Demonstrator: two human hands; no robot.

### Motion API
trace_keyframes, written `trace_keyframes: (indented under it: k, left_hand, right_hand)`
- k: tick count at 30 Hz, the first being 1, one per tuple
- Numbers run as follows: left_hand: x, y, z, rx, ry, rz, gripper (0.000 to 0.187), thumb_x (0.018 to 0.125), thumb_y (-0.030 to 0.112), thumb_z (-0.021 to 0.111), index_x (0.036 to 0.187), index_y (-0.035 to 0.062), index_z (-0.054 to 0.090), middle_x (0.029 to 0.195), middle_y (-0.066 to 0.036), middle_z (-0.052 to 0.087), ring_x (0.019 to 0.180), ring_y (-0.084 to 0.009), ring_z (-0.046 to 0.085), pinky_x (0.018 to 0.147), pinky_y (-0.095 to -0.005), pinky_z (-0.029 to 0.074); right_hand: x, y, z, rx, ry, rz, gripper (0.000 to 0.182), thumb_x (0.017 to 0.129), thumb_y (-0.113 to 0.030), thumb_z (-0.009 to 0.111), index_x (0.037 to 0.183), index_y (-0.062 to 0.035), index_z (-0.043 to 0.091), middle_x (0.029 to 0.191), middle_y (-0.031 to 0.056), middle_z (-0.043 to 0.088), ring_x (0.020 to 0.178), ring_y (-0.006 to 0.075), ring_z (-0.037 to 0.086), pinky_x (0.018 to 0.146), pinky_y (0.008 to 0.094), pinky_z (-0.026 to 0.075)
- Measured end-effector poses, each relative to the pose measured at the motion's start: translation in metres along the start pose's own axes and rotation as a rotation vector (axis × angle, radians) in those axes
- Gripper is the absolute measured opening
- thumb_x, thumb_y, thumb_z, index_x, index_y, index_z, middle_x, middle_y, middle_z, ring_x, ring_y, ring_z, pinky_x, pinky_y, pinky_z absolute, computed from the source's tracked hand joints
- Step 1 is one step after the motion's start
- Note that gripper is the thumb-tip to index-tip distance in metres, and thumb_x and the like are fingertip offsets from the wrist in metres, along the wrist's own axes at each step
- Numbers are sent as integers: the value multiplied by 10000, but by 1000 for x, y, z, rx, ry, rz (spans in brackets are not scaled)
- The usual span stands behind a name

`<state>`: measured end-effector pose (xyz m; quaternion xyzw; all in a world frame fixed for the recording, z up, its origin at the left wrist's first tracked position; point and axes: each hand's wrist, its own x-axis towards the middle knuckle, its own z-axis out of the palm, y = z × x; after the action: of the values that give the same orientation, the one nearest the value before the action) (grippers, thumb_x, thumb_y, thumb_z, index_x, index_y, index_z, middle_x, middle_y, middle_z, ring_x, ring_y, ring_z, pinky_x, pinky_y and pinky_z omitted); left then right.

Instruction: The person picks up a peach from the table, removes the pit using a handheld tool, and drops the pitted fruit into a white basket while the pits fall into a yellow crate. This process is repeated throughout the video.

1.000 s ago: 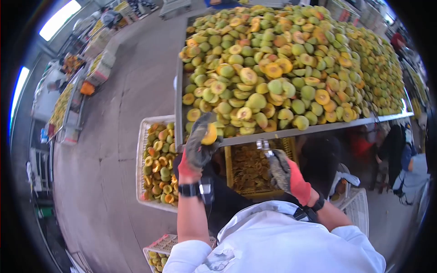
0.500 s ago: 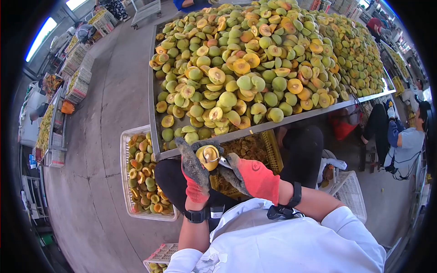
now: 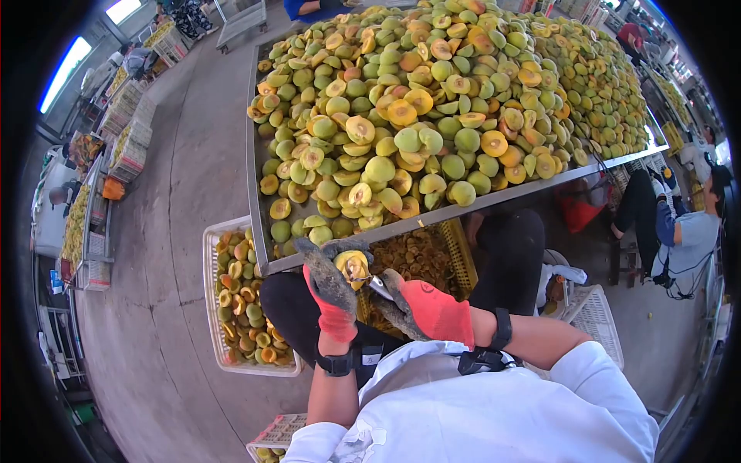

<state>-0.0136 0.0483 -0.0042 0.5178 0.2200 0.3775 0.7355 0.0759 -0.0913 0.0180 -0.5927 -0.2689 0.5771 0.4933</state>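
My left hand (image 3: pixel 332 289), in a red glove with a dirty grey palm, holds a halved yellow fruit (image 3: pixel 353 268) with its cut face up. Just to the right, my right hand (image 3: pixel 421 307), gloved the same way, is closed around a small metal tool (image 3: pixel 380 286). The tool's tip is beside the lower right edge of the fruit. Both hands are over my lap, at the near edge of a metal-rimmed table (image 3: pixel 332 250) heaped with green and yellow fruit halves (image 3: pixel 380 169).
A white crate (image 3: pixel 213 309) of fruit halves stands left of my legs. Beneath my hands is a yellow crate (image 3: pixel 461 258) with brownish scraps. A white basket (image 3: pixel 598 320) is at the right. A seated co-worker (image 3: pixel 687 247) is at far right; laden racks line the left.
The tool has moved off the middle of the fruit to its lower right edge. The fruit's cut face now looks more hollow and torn.
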Motion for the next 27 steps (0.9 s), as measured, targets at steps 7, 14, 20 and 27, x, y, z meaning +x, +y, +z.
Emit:
trace_keyframes:
  k: [7, 14, 20, 27]
  left_hand:
    - [0, -3, 7, 1, 78, 119, 674, 960, 535, 321, 960, -82, 592, 856, -139, 653, 766, -195, 639, 716, -308, 524]
    - [20, 13, -12, 182, -239, -318, 641, 975, 503, 312, 898, -56, 616, 764, -132, 655, 672, -186, 638, 654, -291, 529]
    - [8, 0, 8, -42, 86, -77, 684, 951, 546, 340, 830, -64, 624, 747, -131, 657, 639, -187, 629, 631, -271, 521]
    - [18, 10, -15, 115, -399, -365, 697, 940, 569, 342, 824, -52, 636, 748, -119, 656, 668, -172, 629, 660, -265, 514]
  right_hand:
    - [3, 14, -2, -128, -85, -180, 203, 907, -115, 570, 1058, -39, 458, 781, 42, 546, 643, 162, 473, 593, 328, 430]
    - [-2, 10, -5, -271, -73, -210, 177, 914, -121, 564, 1047, -58, 466, 767, 27, 534, 656, 137, 463, 588, 319, 419]
    - [8, 24, 0, -119, -75, -211, 113, 929, -138, 550, 1007, -74, 501, 756, -19, 518, 643, 88, 448, 560, 275, 390]
    - [14, 50, -19, 569, -399, 277, 173, 933, -170, 558, 1086, -93, 533, 817, -62, 533, 698, 16, 459, 545, 210, 377]
